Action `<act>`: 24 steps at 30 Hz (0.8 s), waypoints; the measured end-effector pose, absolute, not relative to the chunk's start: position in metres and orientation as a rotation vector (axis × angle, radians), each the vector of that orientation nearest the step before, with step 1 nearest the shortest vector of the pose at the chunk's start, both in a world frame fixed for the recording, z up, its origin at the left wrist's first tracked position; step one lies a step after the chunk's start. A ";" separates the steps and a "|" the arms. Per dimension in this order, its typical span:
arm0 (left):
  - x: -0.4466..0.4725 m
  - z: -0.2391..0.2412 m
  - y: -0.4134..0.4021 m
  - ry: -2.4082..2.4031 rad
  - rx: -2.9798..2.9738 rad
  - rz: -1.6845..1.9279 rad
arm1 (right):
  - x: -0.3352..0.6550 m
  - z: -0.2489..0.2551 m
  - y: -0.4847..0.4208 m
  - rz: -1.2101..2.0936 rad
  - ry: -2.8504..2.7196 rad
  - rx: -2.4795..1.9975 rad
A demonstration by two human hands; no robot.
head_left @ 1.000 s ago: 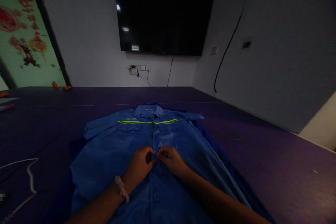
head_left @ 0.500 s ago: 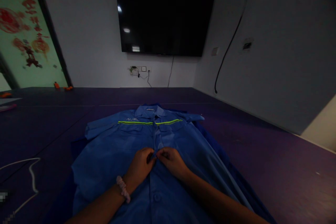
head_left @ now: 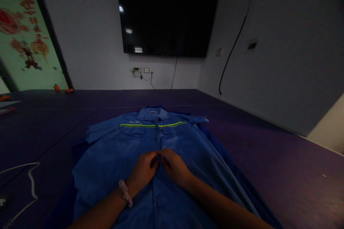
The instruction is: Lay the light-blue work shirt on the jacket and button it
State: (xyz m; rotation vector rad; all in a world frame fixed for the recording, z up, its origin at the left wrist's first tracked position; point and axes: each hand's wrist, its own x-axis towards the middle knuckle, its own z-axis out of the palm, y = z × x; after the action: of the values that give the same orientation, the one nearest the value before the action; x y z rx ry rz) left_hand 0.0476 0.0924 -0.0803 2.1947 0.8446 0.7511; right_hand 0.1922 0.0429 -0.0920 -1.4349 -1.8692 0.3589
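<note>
A blue short-sleeved work shirt (head_left: 113, 164) lies spread out front side up, collar away from me, with a yellow-green stripe across the chest. At mid-length of its front placket, my left hand (head_left: 144, 168) pinches the fabric edge. My right hand (head_left: 173, 166) pinches the placket from the other side, its fingertips meeting those of the left. Whatever button or buttonhole lies between the fingers is hidden. Nearer to me a button (head_left: 160, 202) shows on the placket. A pale scrunchie (head_left: 125, 193) circles my left wrist.
Darker blue cloth (head_left: 63, 200) lies under the shirt on the purple surface (head_left: 242, 125). A white cable (head_left: 32, 182) runs at the left. Small orange objects (head_left: 68, 91) lie far left. A television (head_left: 166, 18) hangs on the wall, and a black cable (head_left: 233, 50) dangles at the right.
My right hand has shifted slightly up and left, and its fingers now reach over to my left fingertips. My left hand stays in place on the placket.
</note>
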 end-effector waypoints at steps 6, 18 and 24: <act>0.048 -0.080 0.091 0.864 2.211 0.739 | 0.191 -0.091 0.043 0.334 -1.912 -1.520; 0.050 -0.082 0.093 0.877 2.265 0.716 | 0.192 -0.097 0.046 0.317 -1.882 -1.551; 0.051 -0.082 0.091 0.903 2.249 0.729 | 0.192 -0.097 0.046 0.312 -1.874 -1.552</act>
State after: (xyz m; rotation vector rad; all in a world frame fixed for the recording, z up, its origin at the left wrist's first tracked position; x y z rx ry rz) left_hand 0.0511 0.0909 -0.0823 2.2487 0.9033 0.7293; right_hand 0.1918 0.0463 -0.0967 -1.5523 -1.8741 0.3121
